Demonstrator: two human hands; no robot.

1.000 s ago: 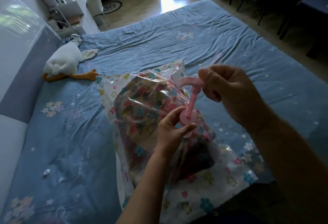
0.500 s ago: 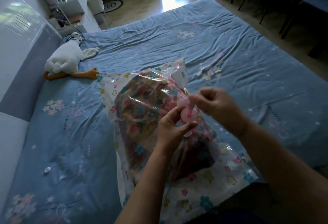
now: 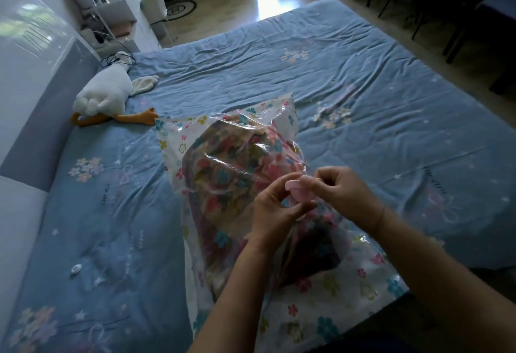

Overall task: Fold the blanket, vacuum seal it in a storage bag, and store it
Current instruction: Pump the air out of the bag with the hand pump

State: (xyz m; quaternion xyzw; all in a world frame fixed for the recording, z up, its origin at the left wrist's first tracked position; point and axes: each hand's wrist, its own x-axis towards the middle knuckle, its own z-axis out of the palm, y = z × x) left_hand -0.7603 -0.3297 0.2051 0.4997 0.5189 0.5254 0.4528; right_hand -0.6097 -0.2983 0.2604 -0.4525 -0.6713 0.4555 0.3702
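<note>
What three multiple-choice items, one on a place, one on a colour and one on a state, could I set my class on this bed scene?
1. Where does the toy goose lie?
A. on the floor
B. on the bed, apart from the bag
C. inside the bag

2. What colour is the small part that the left hand and right hand pinch?
A. pink
B. green
C. black

3. What state is the blanket in?
A. spread flat over the bed
B. packed inside the clear bag
C. hung on a chair

Key: 1 B, it lies on the blue sheet beside the headboard; 2 A, pink shows between the fingers; 3 B, its flowers show through the plastic.
</note>
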